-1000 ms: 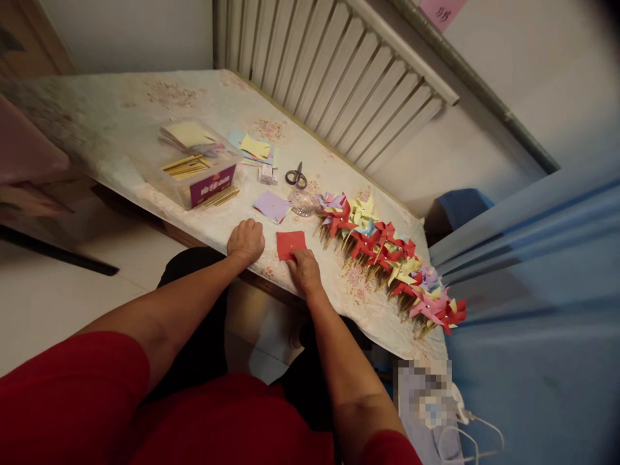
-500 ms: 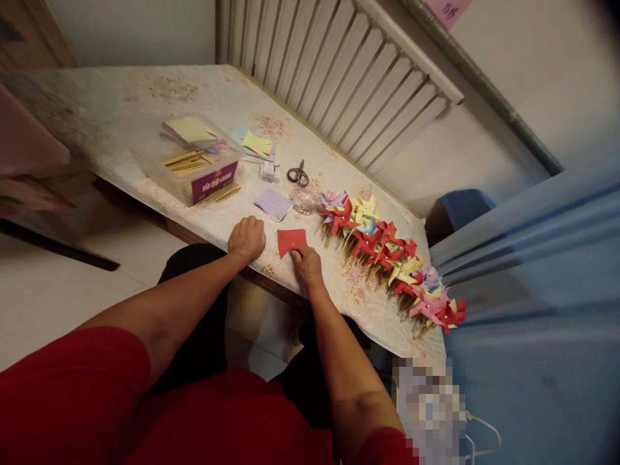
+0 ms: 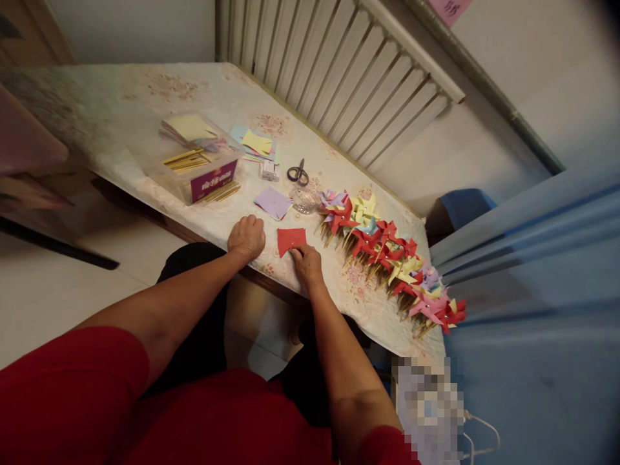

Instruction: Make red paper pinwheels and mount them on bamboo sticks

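Note:
A small red paper square (image 3: pixel 289 237) lies at the table's near edge. My right hand (image 3: pixel 309 265) has its fingers closed at the lower right corner of that square. To the left, my left hand (image 3: pixel 247 237) rests on the tablecloth with its fingers curled under, apart from the red paper; whether it holds anything is hidden. Just beyond the hands are a stack of purple paper squares (image 3: pixel 273 202) and a clear glass dish (image 3: pixel 304 201). Paper pinwheels (image 3: pixel 387 242) on sticks, red, yellow, pink and purple, lie in a long row on the right.
Farther back are black-handled scissors (image 3: pixel 298 173), a small white box (image 3: pixel 268 170) and coloured paper sheets (image 3: pixel 256 143). A clear plastic box (image 3: pixel 181 187) on the left holds sticks and paper, with loose sticks (image 3: pixel 220 193) beside it. A radiator (image 3: pixel 334 77) and a blue curtain (image 3: pixel 533 310) border the table.

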